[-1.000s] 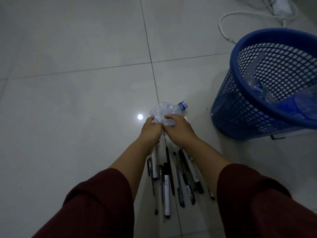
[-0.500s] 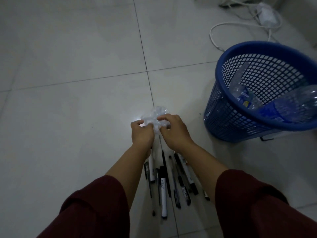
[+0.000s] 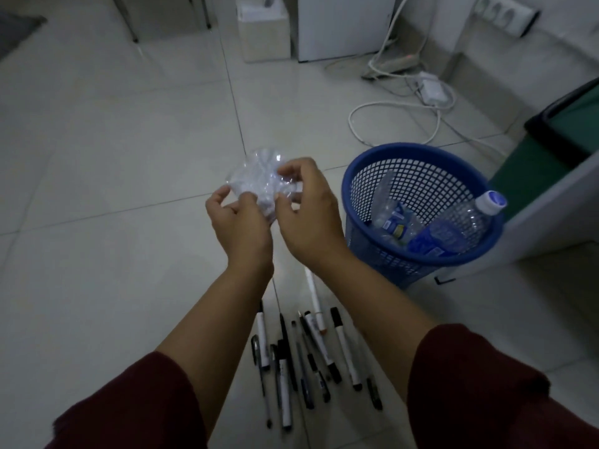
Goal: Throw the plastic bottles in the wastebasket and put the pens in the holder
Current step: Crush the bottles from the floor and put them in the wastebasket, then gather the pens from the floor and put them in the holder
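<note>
Dim room, pale tiled floor (image 3: 113, 157), cables and a power strip by the far wall. Blue mesh wastebasket (image 3: 421, 264) sits to my right, already holding at least two clear bottles, one with a white cap (image 3: 491, 202) leaning on the rim.

Both hands are up in front of me, close together, on a crumpled clear bottle (image 3: 256, 179). Left hand (image 3: 241, 228) pinches the near lower edge with the fingertips. Right hand (image 3: 311, 218) wraps the right side, thumb over the top. It's clear of the floor, left of the basket and short of the rim.

Pens (image 3: 301, 354) lie in a loose row on the floor below my forearms, untouched. No holder in view.

Step in hand, as I read it: finish crushing, then dump it.
- Crushed plastic is light and springy, so a long toss may bounce off the rim or the leaning bottle. Better to carry it over the opening and let go low.
- Hand it off to the right hand, since the basket is on that side.
- Aim for the open left half of the basket, away from the capped bottle.
- Keep feet and arms off the pens while swinging right.

Pens next; need to find the holder first.
</note>
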